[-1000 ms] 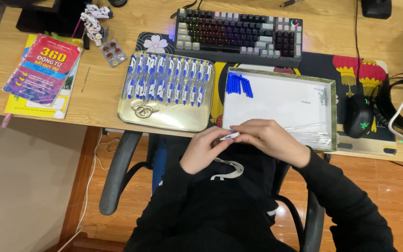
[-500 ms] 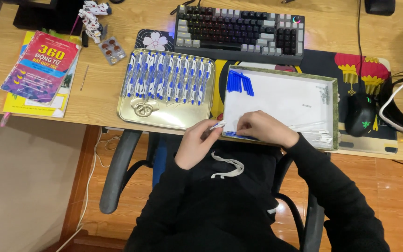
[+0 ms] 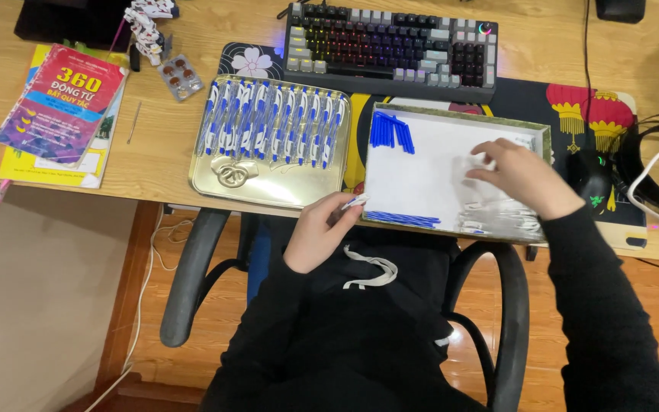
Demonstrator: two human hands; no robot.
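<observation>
- On desk, gold tray (image 3: 215, 179): finished pens (image 3: 272, 122) in one row; keep new ones parallel.
- White box (image 3: 421, 179): right hand (image 3: 524, 179) fingers curled on clear barrels (image 3: 490, 210); take one only.
- Left hand (image 3: 322, 229) pinches pen part (image 3: 355, 202) at box edge; hold it steady.

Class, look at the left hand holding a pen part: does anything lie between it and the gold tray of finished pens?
Nothing visible does. The left hand holds the pen part just off the near right corner of the gold tray, with only bare desk edge between them.
</observation>
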